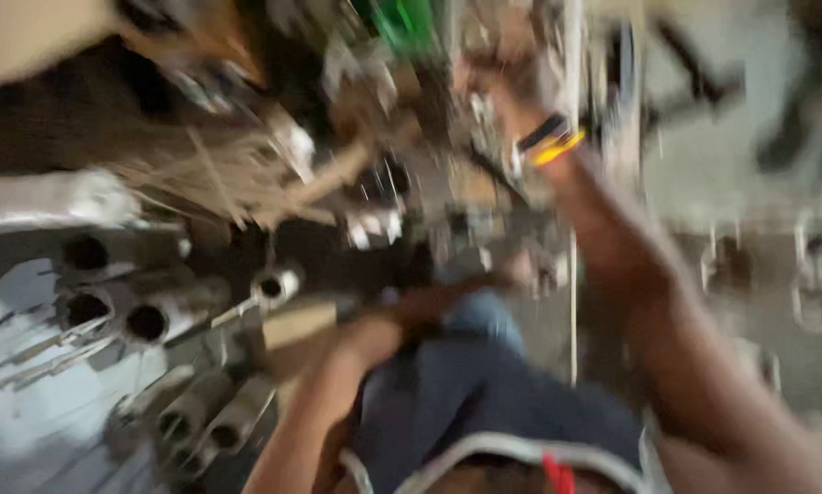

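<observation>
Cluttered workshop floor, metal tubes lying left | your left hand and right hand too blurred to tell grip | progress unreadable.

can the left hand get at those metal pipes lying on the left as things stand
Probably yes. The left hand sits low, close beside the metal pipes, and nothing clearly lies between them. The picture is badly blurred, so what the hand holds cannot be told.
</observation>
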